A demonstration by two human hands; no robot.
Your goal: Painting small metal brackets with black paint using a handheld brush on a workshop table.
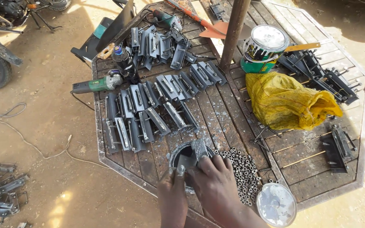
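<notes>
Hands over the paint tin, a metal piece between them

Metal piece (199,148) — a flat grey latch-like part wet with silver paint — stands up out of the fingers with its long axis running away from the person, its far end pointing toward the rows of similar pieces beyond the knuckles. Its near end is buried under the right hand (214,182), so its full length cannot be made out. That hand is curled, fingers pressed together and pinching the piece from the right side. The left hand (173,189), just beside it and touching, has its thumb and fingertips closed on the near rim area; whether it grips the same piece or a brush is hard to tell, since only a paint-smeared fingertip shows.

Directly beneath both hands sits a small open paint tin (175,154), mostly covered by them — only its far-left rim and dark inside are seen. Just right of the right hand lies a heap of small metal nuts (243,173), and further right and nearer the person, the tin's round lid (276,204). Beyond the fingertips the painted latch pieces (148,114) lie in overlapping rows on the slatted metal table (229,114). Both wrists are cut off by the bottom edge.
</notes>
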